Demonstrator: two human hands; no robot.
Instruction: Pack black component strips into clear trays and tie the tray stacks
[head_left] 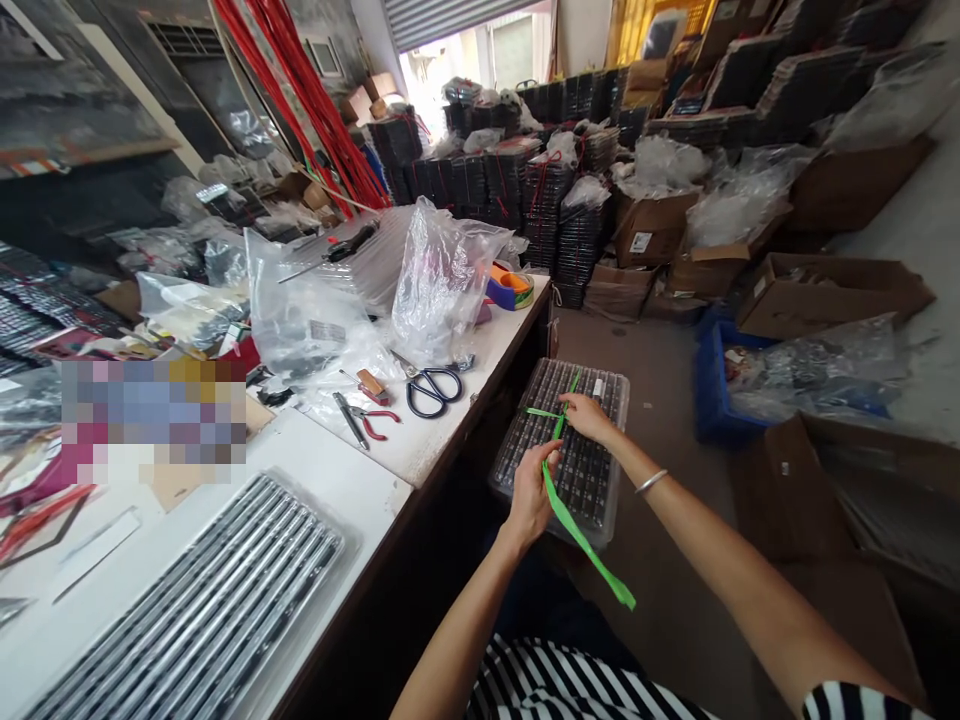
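Note:
A stack of clear plastic trays (517, 435) filled with rows of small dark items sits low, to the right of the table. Bright green strap (574, 520) runs across its top, and a loose tail hangs toward my lap. My left hand (532, 490) is closed on the green strap near the middle of the stack. Just beyond it, my right hand (589, 418) pinches the strap where two green lengths meet. A silvery bangle is on my right wrist.
On the white table (382, 500) to the left lie black-handled scissors (433, 392), red-handled pliers (379, 424), plastic bags (442, 280), tape rolls (514, 287) and a long dark-striped tray (217, 590). Boxes (832, 290) and a blue crate (705, 385) stand right; stacked trays (547, 205) fill the back.

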